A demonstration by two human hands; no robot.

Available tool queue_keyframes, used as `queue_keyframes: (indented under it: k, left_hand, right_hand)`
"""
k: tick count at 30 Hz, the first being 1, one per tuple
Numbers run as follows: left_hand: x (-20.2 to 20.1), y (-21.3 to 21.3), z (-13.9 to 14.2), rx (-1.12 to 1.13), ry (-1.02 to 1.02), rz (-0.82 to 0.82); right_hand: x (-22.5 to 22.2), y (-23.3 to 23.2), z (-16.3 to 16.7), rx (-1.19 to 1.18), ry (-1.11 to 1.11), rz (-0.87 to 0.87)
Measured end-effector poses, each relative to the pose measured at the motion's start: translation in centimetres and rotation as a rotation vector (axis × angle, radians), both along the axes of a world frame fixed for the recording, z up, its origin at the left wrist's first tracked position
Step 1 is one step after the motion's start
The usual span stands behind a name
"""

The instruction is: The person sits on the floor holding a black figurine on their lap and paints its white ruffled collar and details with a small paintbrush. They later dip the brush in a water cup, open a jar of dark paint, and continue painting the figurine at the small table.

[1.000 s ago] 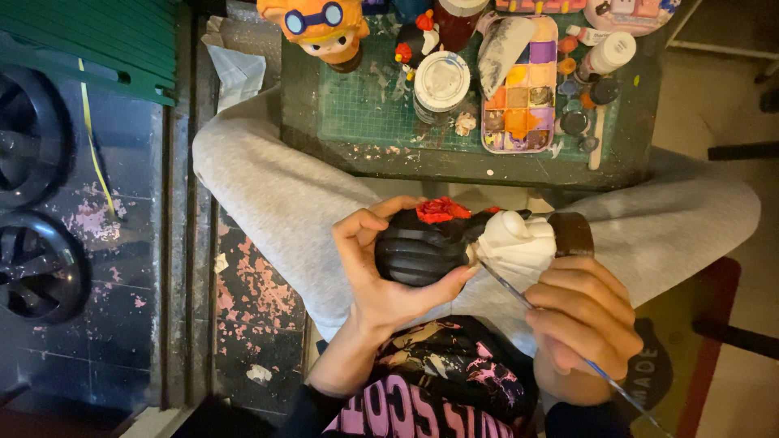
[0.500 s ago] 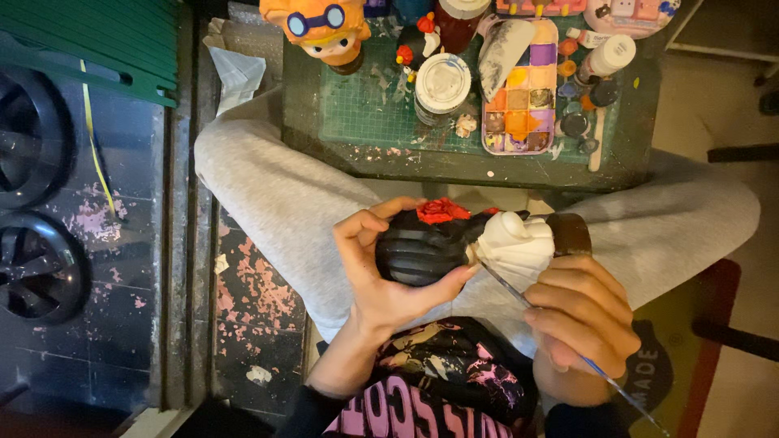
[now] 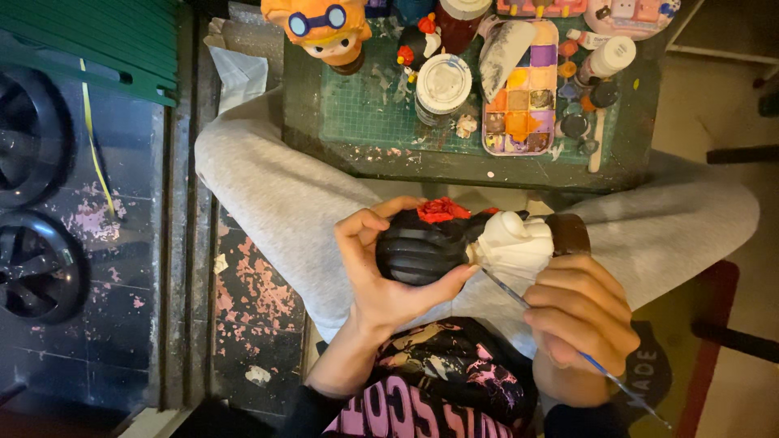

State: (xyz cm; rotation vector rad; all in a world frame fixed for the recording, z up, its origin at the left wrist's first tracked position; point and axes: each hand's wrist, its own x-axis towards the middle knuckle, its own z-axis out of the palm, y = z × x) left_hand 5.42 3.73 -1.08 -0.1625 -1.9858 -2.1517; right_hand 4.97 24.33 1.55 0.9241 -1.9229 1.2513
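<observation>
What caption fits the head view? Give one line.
Left hand cradles a black-and-white figurine while right hand applies a fine brush.

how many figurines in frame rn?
2. One black, white and red figurine is gripped in the left hand over the lap. One orange-haired figure with blue goggles stands at the green mat's top-left corner. Clutter may hide others.

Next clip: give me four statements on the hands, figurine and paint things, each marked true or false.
1. The left hand cups the figurine. True.
2. The right hand holds a pair of scissors. False: it holds a thin paintbrush.
3. The paint palette lies on the green cutting mat. True.
4. The figurine stands on the mat. False: it is held above the lap.
</observation>
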Motion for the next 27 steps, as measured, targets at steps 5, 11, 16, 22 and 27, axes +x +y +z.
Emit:
queue_keyframes:
  k: [5,11,16,22,27]
  left_hand:
    - [0.1,0.0,0.0,0.024,-0.011,-0.015]
    - [-0.1,-0.1,0.0,0.026,-0.009,-0.024]
    - [-0.1,-0.1,0.1,-0.022,0.004,-0.011]
    - [-0.2,0.0,-0.3,-0.009,0.016,-0.003]
    - [-0.3,-0.3,-0.8,-0.014,0.04,-0.012]
  right_hand:
    - [-0.2,-0.3,-0.7,-0.058,0.054,-0.058]
    - [-0.3,-0.5,0.2,-0.016,0.024,-0.035]
    - [-0.6,-0.5,0.4,-0.012,0.033,-0.021]
    - [0.2,-0.3,-1.8,-0.142,0.079,-0.073]
    - [2.3,1.6,-5.3,-0.368,0.036,-0.073]
